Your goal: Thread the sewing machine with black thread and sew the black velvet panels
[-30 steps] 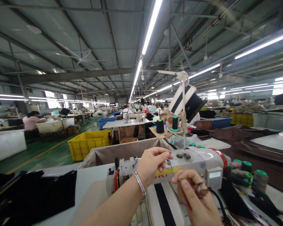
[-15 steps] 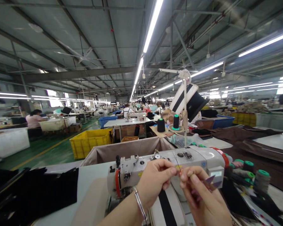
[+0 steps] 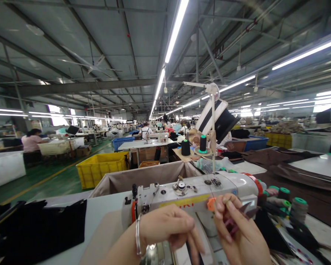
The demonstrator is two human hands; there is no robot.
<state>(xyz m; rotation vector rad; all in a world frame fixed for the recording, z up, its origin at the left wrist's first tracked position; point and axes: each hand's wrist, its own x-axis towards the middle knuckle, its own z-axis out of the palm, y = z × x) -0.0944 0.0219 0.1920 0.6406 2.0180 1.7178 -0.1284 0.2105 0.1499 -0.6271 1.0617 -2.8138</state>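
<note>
My left hand, with a silver bangle at the wrist, hangs over the sewing machine bed. Its fingers point down, loosely apart and blurred, and nothing shows in them. My right hand is closed around purple-handled scissors, mostly hidden in the palm. Its thumb and forefinger pinch the end of a thin dark thread that runs up to the machine top. Behind both hands stands the white sewing machine with an orange knob. Below them lies a pale piece with a black stripe.
Black fabric lies on the table at left. A cloth-lined bin stands behind the machine, a yellow crate beyond it. Thread cones crowd the right side. A white thread stand rises behind. A seated person is far left.
My left hand has let go near the thread and moved down and left, away from my right hand. The right hand stays nearly in place, and the view has shifted slightly.
</note>
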